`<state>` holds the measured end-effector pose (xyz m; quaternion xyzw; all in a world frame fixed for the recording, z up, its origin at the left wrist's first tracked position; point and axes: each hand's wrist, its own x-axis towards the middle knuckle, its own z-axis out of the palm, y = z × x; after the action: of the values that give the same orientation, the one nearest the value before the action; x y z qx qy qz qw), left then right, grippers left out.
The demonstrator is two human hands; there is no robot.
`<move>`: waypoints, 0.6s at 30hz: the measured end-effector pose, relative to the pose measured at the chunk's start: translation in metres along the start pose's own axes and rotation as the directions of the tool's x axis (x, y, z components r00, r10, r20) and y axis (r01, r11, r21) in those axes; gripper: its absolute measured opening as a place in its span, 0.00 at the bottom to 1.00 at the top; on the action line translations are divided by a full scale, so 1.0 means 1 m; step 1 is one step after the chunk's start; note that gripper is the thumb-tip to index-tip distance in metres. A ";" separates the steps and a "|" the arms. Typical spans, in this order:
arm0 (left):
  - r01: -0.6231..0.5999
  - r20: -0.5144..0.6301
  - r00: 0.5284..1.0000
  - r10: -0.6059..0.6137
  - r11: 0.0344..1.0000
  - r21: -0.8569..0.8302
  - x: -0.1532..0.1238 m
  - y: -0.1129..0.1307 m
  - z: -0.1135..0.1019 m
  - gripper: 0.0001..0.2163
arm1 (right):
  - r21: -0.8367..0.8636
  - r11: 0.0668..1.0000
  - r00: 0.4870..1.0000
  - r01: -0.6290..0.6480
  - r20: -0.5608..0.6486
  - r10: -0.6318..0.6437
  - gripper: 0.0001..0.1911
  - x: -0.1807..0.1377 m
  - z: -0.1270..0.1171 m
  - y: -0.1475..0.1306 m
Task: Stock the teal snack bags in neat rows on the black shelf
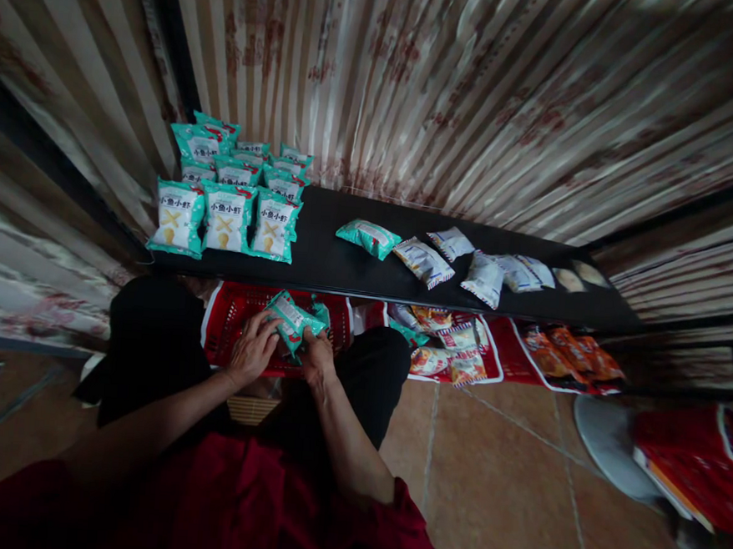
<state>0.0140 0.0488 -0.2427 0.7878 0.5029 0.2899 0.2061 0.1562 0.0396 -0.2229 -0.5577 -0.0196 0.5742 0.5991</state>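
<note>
Over a red basket, a teal snack bag is between my two hands. My left hand grips the bag's left side, its fingers lying over the edge. At the bag's lower right, my right hand pinches it with thumb and fingers. A bit of teal wrapper shows behind the right hand; whether it is a second bag I cannot tell. On the black shelf beyond, matching teal and white snack bags stand upright in rows at the left.
One teal bag lies on the shelf's middle, with several silvery-white bags to its right. Below are a basket of mixed snack bags and one of orange bags. A striped curtain hangs behind. A round grey base rests on the tiles.
</note>
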 end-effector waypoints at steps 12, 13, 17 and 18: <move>0.069 0.021 0.998 -0.067 0.993 -0.092 0.003 -0.007 0.001 0.14 | 0.011 0.998 0.998 0.069 0.001 -0.069 0.17 -0.020 0.008 0.030; 0.074 0.019 0.997 -0.072 0.993 -0.094 0.003 -0.007 0.000 0.14 | -0.012 0.997 0.997 0.075 0.015 -0.075 0.17 -0.021 0.008 0.031; 0.097 0.018 0.995 -0.096 0.988 -0.116 0.005 -0.006 -0.001 0.14 | -0.066 0.988 0.989 0.140 0.066 -0.136 0.19 -0.023 0.008 0.038; 0.105 0.026 0.994 -0.102 0.987 -0.123 0.005 -0.006 -0.001 0.15 | -0.068 0.986 0.986 0.155 0.075 -0.149 0.20 -0.023 0.008 0.041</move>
<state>0.0109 0.0560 -0.2438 0.7490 0.5221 0.3019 0.2745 0.1161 0.0172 -0.2339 -0.5557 -0.1041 0.5449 0.6193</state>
